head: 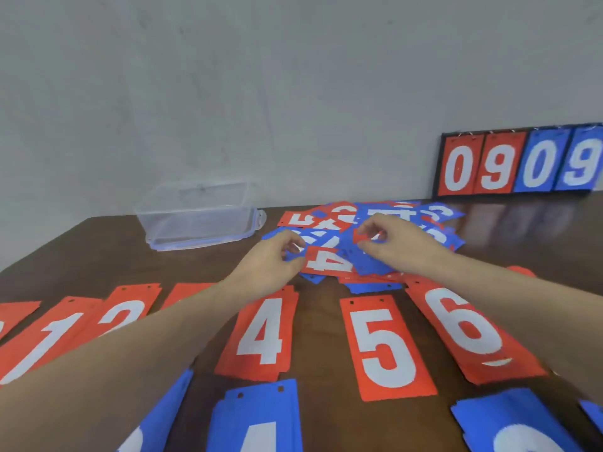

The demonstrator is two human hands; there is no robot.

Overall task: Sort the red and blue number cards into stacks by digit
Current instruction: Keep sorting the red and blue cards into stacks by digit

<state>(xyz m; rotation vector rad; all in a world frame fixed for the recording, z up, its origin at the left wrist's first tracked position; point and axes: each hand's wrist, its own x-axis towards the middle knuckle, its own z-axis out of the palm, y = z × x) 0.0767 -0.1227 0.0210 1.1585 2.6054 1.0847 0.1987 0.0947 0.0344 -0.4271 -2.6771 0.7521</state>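
The person's left forearm is covering most of the red 3 stack point(187, 293), and the frame edge is cutting off the digits on the blue stacks point(261, 422) along the near side. Both hands are working in the loose heap of red and blue number cards point(365, 223) lying mid-table on the dark brown wooden table point(522, 236). The left hand point(274, 259) is curling its fingers on the edge of a red 4 card point(329, 261); the right hand point(394, 241) is pinching a small red card corner point(362, 236), digit unreadable. Sorted red stacks showing 1 point(42, 340), 2 point(127, 311), 4 point(264, 331), 5 point(385, 347) and 6 point(463, 327) are lying in a row nearer the person
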